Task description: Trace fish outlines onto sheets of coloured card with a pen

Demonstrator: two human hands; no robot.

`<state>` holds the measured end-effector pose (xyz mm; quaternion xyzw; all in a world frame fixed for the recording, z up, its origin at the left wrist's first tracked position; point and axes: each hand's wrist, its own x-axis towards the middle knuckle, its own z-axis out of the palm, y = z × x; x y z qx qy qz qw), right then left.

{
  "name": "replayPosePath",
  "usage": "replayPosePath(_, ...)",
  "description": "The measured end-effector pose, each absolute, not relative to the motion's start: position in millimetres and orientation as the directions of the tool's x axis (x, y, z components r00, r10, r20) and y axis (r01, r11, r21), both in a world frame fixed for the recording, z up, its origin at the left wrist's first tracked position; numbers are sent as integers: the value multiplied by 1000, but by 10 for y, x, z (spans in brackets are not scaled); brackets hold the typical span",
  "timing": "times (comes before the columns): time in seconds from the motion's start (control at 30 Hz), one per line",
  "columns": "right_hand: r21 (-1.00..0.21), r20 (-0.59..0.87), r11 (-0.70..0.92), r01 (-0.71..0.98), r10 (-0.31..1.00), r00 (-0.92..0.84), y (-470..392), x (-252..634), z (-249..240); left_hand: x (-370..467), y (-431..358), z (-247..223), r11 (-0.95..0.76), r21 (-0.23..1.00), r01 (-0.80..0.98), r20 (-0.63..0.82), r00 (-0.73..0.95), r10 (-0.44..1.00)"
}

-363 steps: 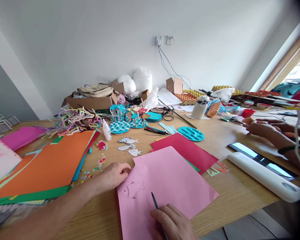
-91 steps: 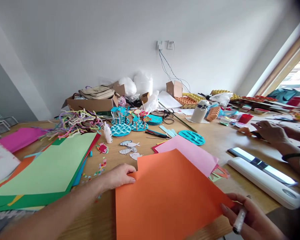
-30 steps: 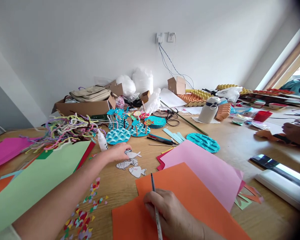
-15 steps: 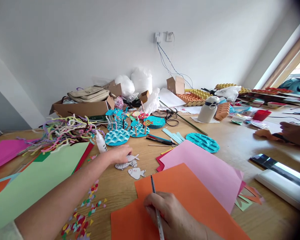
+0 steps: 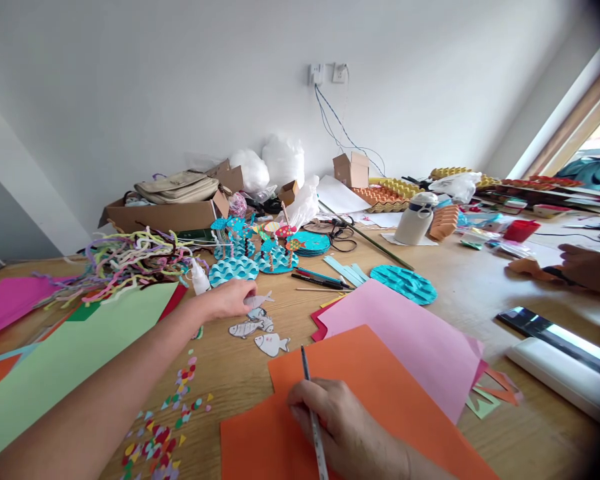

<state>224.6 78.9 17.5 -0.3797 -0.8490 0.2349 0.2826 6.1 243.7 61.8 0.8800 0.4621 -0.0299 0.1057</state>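
Over the table, my left hand (image 5: 230,299) has its fingers closed on a grey paper fish (image 5: 258,301) by one end. Several more paper fish lie just below it, among them a striped one (image 5: 243,329) and a white one (image 5: 273,344). My right hand (image 5: 330,417) holds a slim pen (image 5: 314,420) upright at a slant, resting on orange paper (image 5: 375,393). Pink paper (image 5: 405,340) lies partly under the orange sheet. A white glue bottle (image 5: 199,277) stands behind my left wrist.
Coloured confetti (image 5: 157,443) and green paper (image 5: 80,360) lie at the left. Blue fish models (image 5: 275,259) and a white jug (image 5: 415,220) stand farther back. A phone (image 5: 560,337) lies at the right, near another person's hand (image 5: 590,267).
My left hand has moved slightly up and left, drawing the grey fish off the others. The fish beneath show more. My right hand has barely moved.
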Motion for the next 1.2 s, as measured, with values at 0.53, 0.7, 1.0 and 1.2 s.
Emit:
replayPosePath(0.53, -953, 149, 214, 216, 947, -284, 892, 2305, 262, 83, 925, 729, -637, 242, 732, 29, 651, 759)
replayPosePath(0.7, -982, 36, 101, 157, 928, -372, 782, 2162, 377, 82, 694, 541, -675, 159, 721, 41, 678, 734)
replayPosePath(1.0, -990, -88, -64, 124, 974, -209, 686, 1962, 278, 111, 486, 337, -657, 219, 721, 88, 657, 749)
replayPosePath(1.2, -925, -10, 70, 375, 978, -209, 671, 1972, 213, -113, 468, 362, -616, 252, 746, 127, 605, 786)
